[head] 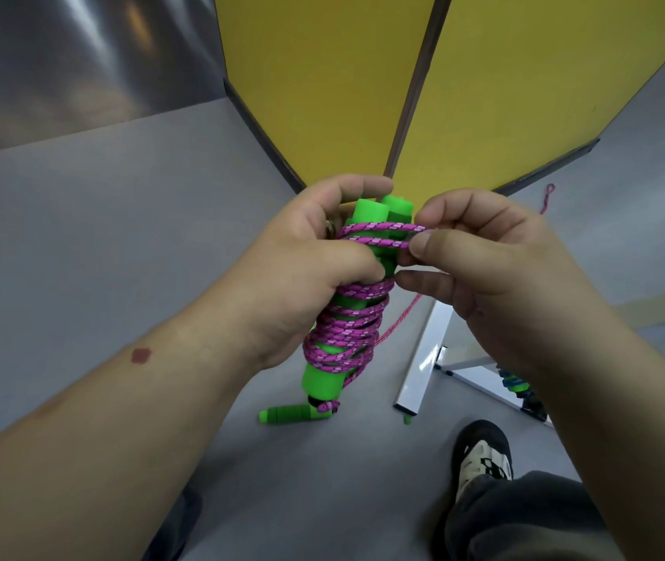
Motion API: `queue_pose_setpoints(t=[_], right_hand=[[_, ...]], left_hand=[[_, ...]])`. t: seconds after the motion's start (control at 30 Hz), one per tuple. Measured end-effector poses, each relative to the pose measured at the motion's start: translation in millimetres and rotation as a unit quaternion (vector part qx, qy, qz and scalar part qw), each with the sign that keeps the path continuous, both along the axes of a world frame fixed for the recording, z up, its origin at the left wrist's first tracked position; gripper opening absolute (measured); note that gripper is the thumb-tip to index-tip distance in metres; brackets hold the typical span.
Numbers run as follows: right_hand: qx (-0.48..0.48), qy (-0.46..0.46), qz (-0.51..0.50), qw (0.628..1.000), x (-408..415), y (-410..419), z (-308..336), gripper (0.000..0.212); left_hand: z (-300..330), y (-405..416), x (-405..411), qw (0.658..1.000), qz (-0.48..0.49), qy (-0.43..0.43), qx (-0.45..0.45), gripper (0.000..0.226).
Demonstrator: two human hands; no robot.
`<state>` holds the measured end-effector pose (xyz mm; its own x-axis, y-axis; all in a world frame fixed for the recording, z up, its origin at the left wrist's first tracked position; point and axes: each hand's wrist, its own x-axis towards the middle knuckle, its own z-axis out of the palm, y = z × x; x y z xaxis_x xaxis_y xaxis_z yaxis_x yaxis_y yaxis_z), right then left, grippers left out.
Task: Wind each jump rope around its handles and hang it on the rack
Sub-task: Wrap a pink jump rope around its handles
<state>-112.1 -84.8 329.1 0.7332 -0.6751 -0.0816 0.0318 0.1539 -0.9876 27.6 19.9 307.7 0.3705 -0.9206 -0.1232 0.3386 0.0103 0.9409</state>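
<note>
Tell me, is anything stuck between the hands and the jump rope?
No, nothing visible is. The left hand grips the green handles directly, and the right hand pinches the pink rope at the top of the bundle. The rack itself can't be clearly made out, so the way there is unclear.

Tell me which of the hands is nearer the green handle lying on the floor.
Left. The left hand, gripping the wound handles, sits almost directly above the green handle on the floor; the right hand, pinching the pink rope, is higher and off to its right.
</note>
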Motion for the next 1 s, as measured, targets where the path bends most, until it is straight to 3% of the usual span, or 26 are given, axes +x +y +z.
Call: queue_pose_setpoints(t=[0.27, 0.47, 0.6, 0.9, 1.0], right_hand=[[0.037, -0.003, -0.007, 0.999, -1, -5, -1, 0.031], [-0.066, 0.023, -0.049, 0.996, -2, -9, -4, 0.047], [-0.095, 0.039, -0.072, 0.992, -1, -5, -5, 0.040], [0.013, 0.057, -0.032, 0.998, 1, 2, -3, 0.040], [0.041, 0.031, -0.047, 0.998, 3, 5, -4, 0.042]], left_hand=[[1, -1, 4, 0.999, 0.011, -0.033, 0.039, 0.057], [5, 4, 5, 0.995, -0.028, -0.078, 0.054, 0.049], [6, 4, 6, 0.998, -0.026, -0.049, 0.042, 0.046], [2, 2, 7, 0.999, 0.023, -0.038, 0.017, 0.047], [4, 1, 4, 0.999, 0.045, -0.026, -0.004, 0.035]])
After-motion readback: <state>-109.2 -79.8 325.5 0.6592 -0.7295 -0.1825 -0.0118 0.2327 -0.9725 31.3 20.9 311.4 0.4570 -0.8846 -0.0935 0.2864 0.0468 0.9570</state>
